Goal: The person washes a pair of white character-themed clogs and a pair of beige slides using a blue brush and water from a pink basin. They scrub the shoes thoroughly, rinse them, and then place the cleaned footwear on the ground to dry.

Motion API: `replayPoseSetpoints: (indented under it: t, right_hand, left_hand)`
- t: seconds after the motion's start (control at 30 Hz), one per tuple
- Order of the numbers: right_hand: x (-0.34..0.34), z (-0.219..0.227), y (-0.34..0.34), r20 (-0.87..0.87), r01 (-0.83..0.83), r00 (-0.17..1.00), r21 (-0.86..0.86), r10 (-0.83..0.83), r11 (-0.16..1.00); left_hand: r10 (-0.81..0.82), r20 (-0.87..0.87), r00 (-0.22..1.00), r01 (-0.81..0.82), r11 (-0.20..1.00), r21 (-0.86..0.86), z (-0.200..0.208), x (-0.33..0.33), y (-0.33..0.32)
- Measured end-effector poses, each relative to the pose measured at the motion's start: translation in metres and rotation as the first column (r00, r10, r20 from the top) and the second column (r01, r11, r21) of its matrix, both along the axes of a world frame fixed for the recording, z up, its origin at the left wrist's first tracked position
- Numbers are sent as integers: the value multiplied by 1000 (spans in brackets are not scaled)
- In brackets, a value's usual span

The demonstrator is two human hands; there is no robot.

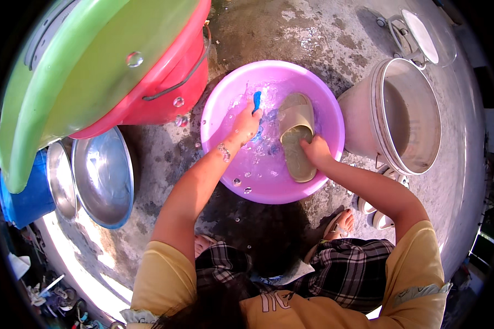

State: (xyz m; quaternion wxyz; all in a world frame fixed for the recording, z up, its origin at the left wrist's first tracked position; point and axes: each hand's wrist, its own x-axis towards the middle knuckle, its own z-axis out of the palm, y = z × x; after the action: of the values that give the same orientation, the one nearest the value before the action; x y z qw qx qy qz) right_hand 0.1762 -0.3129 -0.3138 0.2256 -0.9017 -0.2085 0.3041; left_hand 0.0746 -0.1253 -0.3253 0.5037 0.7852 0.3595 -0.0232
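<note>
A pink-purple basin (335,115) of sudsy water sits on the ground in front of me. Inside it my left hand (247,125) is closed around a blue brush (257,100); its handle sticks up past my fingers and its bristles are hidden. Suds cling to my left wrist. In the basin's right half lies an olive-green slide slipper (297,156), its strap toward the far side. My right hand (317,151) grips the slipper's right edge, thumb on the footbed. The brush and slipper are apart.
At left, a large green tub (121,60) leans over a red bucket (195,82) near metal bowls (104,175) and a blue container (30,192). To the right are a whitish bucket (362,118), pale shoes (384,220) and a wheeled item (411,35). Bubbles float around.
</note>
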Motion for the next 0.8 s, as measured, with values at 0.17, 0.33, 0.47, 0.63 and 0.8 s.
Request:
replayPoseSetpoints:
  t: [0.17,0.33,0.47,0.63,0.8]
  right_hand:
    - [-2,2,-8,151,-105,984,89,90,991]
    - [-7,38,6,174,-246,958,99,227,964]
    - [8,10,-4,95,-149,986,152,136,977]
    - [22,-23,-3,-242,-24,969,100,47,995]
    - [18,-5,3,-781,312,607,63,-147,948]
  left_hand:
    - [-476,94,875,397,814,423,62,13,-54]
    - [-281,-266,922,372,832,412,57,5,5]
    - [-44,-314,949,190,872,451,33,-7,5]
    - [-26,126,992,46,987,-156,1,-8,-23]
    - [-372,152,916,361,928,97,21,-10,-32]
